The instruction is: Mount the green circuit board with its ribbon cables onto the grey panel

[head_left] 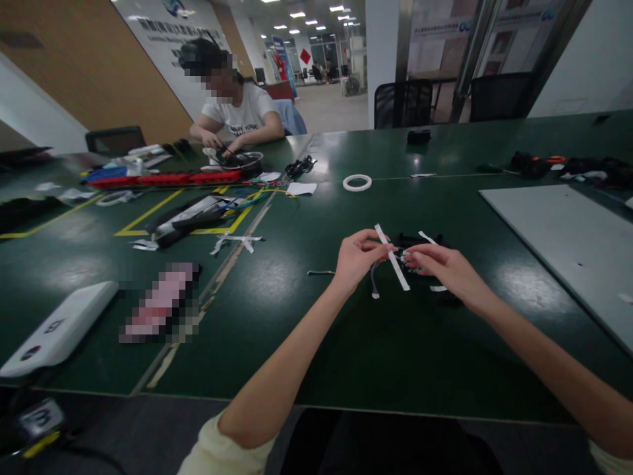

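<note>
My left hand (359, 257) pinches a narrow strip of white tape (399, 274), which slants across in front of its fingertips. Close on its right, my right hand (440, 264) has its fingers closed around the end of a dark cable bundle with small pale connectors (404, 257). Exactly which part the right fingers grip is partly hidden. A short dark cable (374, 282) with a pale plug hangs below the left fingers. Another thin cable end (320, 272) pokes out left of that hand. Behind the right hand, a second white tape piece (426, 236) sticks up.
A roll of white tape (357, 183) lies ahead on the green table (277, 356). A grey panel (558, 231) is at right. Left are tape scraps (240, 242), a phone (161, 300) and a white power bank (62, 326). Across, a person (242, 109) handles dark cables.
</note>
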### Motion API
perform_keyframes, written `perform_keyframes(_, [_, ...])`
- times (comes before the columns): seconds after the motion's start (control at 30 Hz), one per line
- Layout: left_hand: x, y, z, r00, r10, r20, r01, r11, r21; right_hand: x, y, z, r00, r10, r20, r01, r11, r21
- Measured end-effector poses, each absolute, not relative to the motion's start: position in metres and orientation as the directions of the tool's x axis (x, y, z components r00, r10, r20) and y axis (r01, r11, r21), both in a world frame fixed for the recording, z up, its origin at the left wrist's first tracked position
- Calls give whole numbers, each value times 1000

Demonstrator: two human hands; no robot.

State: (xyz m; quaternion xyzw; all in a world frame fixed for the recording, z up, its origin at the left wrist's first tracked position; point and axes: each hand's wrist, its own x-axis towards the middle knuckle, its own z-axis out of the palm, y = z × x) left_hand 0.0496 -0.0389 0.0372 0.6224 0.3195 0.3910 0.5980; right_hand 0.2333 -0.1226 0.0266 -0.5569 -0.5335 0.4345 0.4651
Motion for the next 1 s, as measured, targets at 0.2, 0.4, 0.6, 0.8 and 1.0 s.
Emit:
perform_keyframes(0.2, [51, -37, 32, 435, 880, 189, -79, -172, 982, 194, -103, 25, 69, 992, -108, -56, -104, -993])
perform_keyframes(0.4, [48, -29, 26, 458, 842, 286, 4, -323, 946, 192, -104, 22, 230, 973, -13, -104, 11, -995])
perform_keyframes(0.6, [42, -21, 10, 478, 785, 393, 362, -584, 727, 176, -119, 35, 14, 1000, 17, -336, 21, -942])
perform_keyframes(0.8, [53, -32, 14, 605, 720, 340, 586, -692, 423, 152, -124, 19, -89, 995, -54, -22, -56, -998])
perform_keyframes(1.0, [55, -35, 16, 600, 725, 337, 636, -689, 349, 159, -119, 4, -74, 993, -90, 115, -81, -990])
